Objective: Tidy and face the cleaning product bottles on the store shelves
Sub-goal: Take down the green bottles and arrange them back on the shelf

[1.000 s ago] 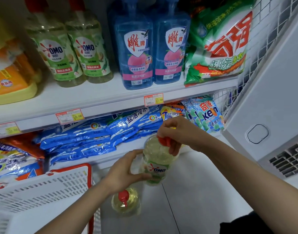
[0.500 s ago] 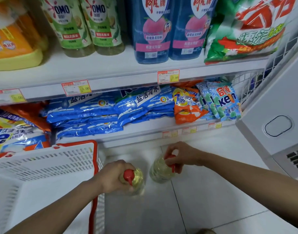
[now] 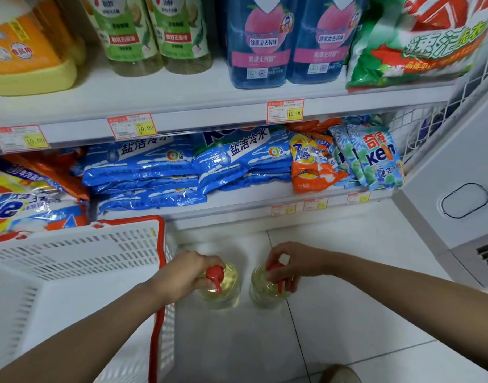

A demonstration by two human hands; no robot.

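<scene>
Two clear bottles of pale yellow liquid with red pump caps stand upright side by side on the white floor tiles. My left hand (image 3: 182, 275) grips the neck of the left bottle (image 3: 226, 293). My right hand (image 3: 289, 262) closes over the red pump of the right bottle (image 3: 262, 293). Above, on the upper shelf (image 3: 182, 106), stand two green-labelled bottles (image 3: 157, 34) of the same kind and two blue bottles (image 3: 292, 42) with pink labels, all facing forward.
A white basket with a red rim (image 3: 79, 272) sits at my left, touching my left forearm. Blue detergent bags (image 3: 182, 167) and orange and blue packets (image 3: 345, 158) fill the lower shelf. A white freezer cabinet (image 3: 452, 189) stands at the right. An orange jug (image 3: 24, 53) is upper left.
My right hand lowered its bottle from chest height down to the floor beside the other bottle. My left hand let go of that bottle and took the neck of the one on the floor.
</scene>
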